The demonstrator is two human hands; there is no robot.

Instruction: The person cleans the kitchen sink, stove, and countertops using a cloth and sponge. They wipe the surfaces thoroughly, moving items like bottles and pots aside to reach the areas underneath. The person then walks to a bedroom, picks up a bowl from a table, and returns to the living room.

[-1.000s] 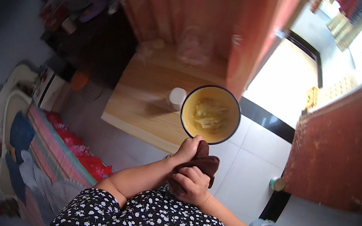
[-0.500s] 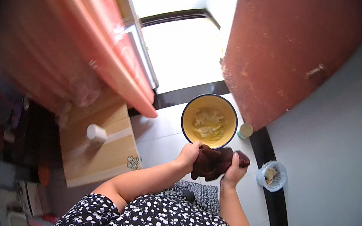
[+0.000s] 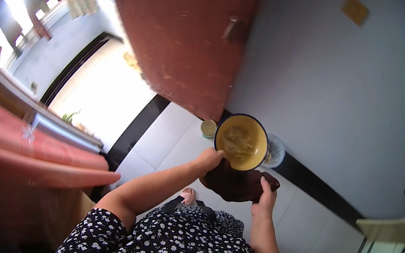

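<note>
I carry a yellow bowl (image 3: pixel 241 141) with a dark rim, holding pale food inside. A dark brown cloth (image 3: pixel 236 183) is wrapped under it. My left hand (image 3: pixel 208 159) grips the bowl's left side through the cloth. My right hand (image 3: pixel 265 199) supports the cloth from below on the right. Both arms come up from my black floral dress at the bottom of the picture.
A red-brown door (image 3: pixel 185 34) stands open ahead, beside a pale grey wall (image 3: pixel 346 86). A small round tin (image 3: pixel 208 127) and a shallow dish (image 3: pixel 275 151) lie on the white tiled floor by the wall. A pink curtain (image 3: pixel 24 146) hangs at left; a bright doorway (image 3: pixel 101 94) lies beyond.
The view has swung right: the wooden table and curtain slid off to the left, the door and grey wall came ahead. Both hands still hold the bowl in the cloth.
</note>
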